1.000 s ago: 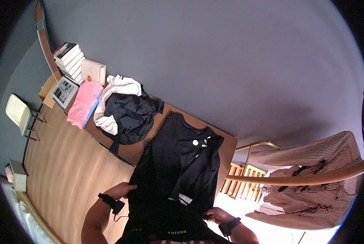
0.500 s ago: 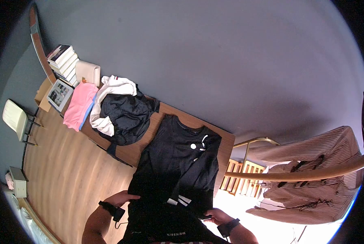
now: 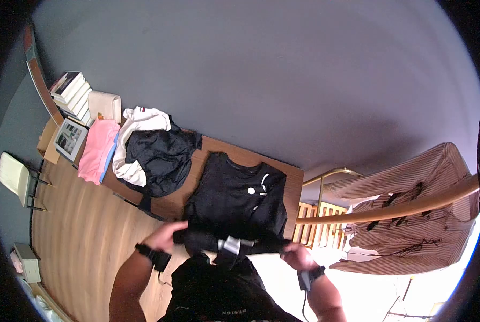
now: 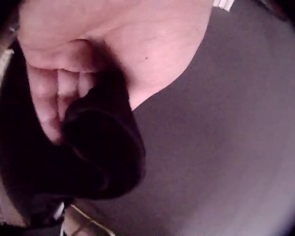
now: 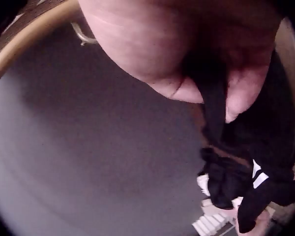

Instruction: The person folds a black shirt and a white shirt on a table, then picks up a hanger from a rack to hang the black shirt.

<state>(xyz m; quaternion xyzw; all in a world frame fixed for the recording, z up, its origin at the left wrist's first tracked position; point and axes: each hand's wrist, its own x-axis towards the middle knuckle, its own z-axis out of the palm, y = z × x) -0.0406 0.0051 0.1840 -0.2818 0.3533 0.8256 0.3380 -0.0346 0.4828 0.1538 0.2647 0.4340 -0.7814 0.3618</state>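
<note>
A black long-sleeved shirt (image 3: pixel 229 188) with a small white print on its chest lies on the brown table, neckline toward the wall. Its hem end is raised off the near edge between both hands. At the left corner, my left hand (image 3: pixel 163 237) grips the black cloth; in the left wrist view the fabric (image 4: pixel 108 152) bunches beneath the curled fingers (image 4: pixel 46 105). My right hand (image 3: pixel 300 257) pinches the opposite corner, with cloth between thumb and fingers (image 5: pixel 243 91) in the right wrist view. White-striped cuffs (image 3: pixel 230 245) hang in the middle of the raised part.
Left of the shirt lie a crumpled black-and-white garment (image 3: pixel 156 161) and folded pink cloth (image 3: pixel 97 150). Behind them stand a picture frame (image 3: pixel 71 138), stacked books (image 3: pixel 73 94) and a cream purse (image 3: pixel 104 106). A striped garment (image 3: pixel 411 214) hangs at right by a wooden rail (image 3: pixel 390 206).
Both hands have moved up and forward toward the table, carrying the shirt's hem end with them. The cloth between them has drawn into a raised band, and the view has shifted slightly.
</note>
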